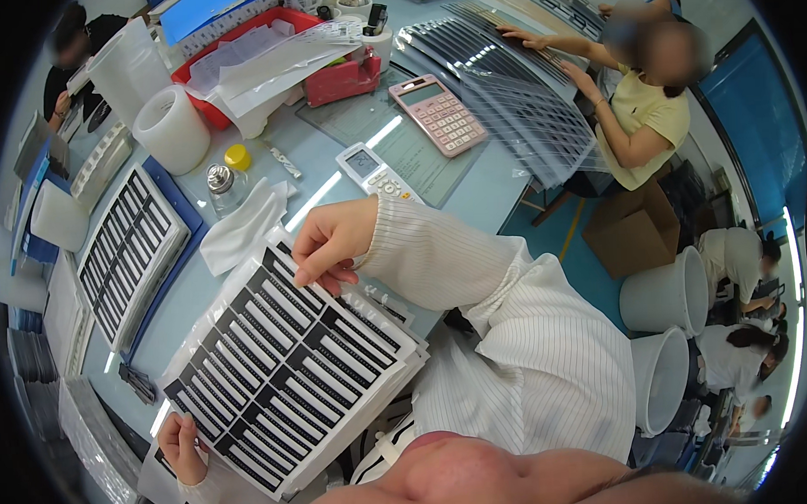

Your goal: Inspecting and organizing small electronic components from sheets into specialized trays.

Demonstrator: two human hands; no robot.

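Note:
A stack of white sheets [283,373], printed with rows of black strips, lies tilted at the table's near edge in front of me. My left hand [183,448] closes thumb and fingers on the top sheet's lower left corner. At the far edge of the same sheet is my right hand [332,244], its fingers curled and thumb pressed to fingertips over the black strips. What it pinches, if anything, is too small to make out. A crumpled white cloth [243,238] lies just left of my right hand.
Another stack of striped sheets [130,253] rests on a blue board at the left. Beyond my hands are a glass bottle [226,189] with a metal top, a white remote control [379,175], a pink calculator [438,116] and a red tape dispenser [344,80]. A co-worker [643,124] handles dark strips at the right.

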